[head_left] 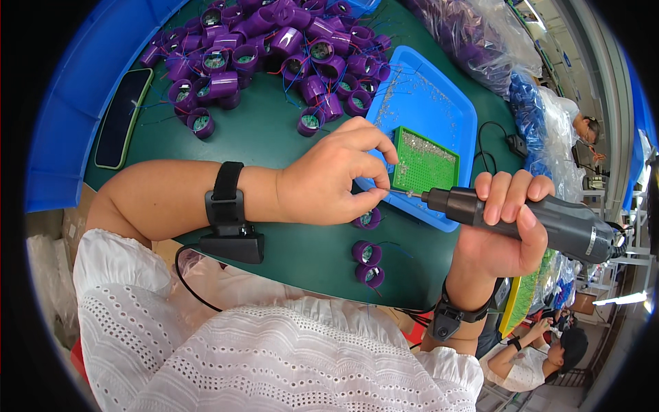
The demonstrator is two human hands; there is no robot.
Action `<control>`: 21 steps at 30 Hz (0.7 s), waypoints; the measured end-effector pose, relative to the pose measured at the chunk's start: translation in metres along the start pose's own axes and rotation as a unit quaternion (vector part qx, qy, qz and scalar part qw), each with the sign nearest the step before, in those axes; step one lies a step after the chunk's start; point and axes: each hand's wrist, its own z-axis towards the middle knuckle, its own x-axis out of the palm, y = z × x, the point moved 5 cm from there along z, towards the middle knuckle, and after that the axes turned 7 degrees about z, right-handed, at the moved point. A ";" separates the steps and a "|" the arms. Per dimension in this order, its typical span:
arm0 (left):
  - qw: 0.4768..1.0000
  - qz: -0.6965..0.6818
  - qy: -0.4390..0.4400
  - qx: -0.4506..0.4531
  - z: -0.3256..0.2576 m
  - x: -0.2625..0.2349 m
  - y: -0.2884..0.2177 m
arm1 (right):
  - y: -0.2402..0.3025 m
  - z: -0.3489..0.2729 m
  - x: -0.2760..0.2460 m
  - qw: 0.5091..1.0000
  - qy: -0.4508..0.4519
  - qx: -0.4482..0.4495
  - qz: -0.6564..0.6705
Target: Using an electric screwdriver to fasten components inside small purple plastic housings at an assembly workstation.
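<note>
My right hand [508,223] is wrapped round a dark grey electric screwdriver [573,226], held level with its thin bit [412,195] pointing left. At the bit's tip, the thumb and forefinger of my left hand [336,175] are pinched together; whatever is between them is too small to make out. Just beyond the fingers, a green perforated screw tray [419,180] holds many small silvery screws. It rests inside a shallow blue tray [446,103] with more loose screws scattered in it. Below the bit, purple round housings [367,253] with circuit boards inside sit near the table edge.
A heap of purple housings [288,41] with red and blue wires covers the table's far side. A phone [123,117] lies beside a large blue bin [62,137] at left. Plastic bags [473,34] line the right edge. Two other people are at the far right.
</note>
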 end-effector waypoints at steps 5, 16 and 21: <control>1.000 0.006 0.001 0.008 0.000 0.000 0.000 | 0.000 -0.003 0.012 0.999 0.033 -0.001 -0.025; 0.999 -0.003 0.047 0.016 -0.001 -0.003 -0.003 | 0.016 -0.006 0.018 0.996 0.068 -0.030 -0.057; 0.983 0.050 0.172 0.037 -0.003 0.008 -0.006 | 0.019 -0.013 0.013 0.995 0.063 0.001 -0.083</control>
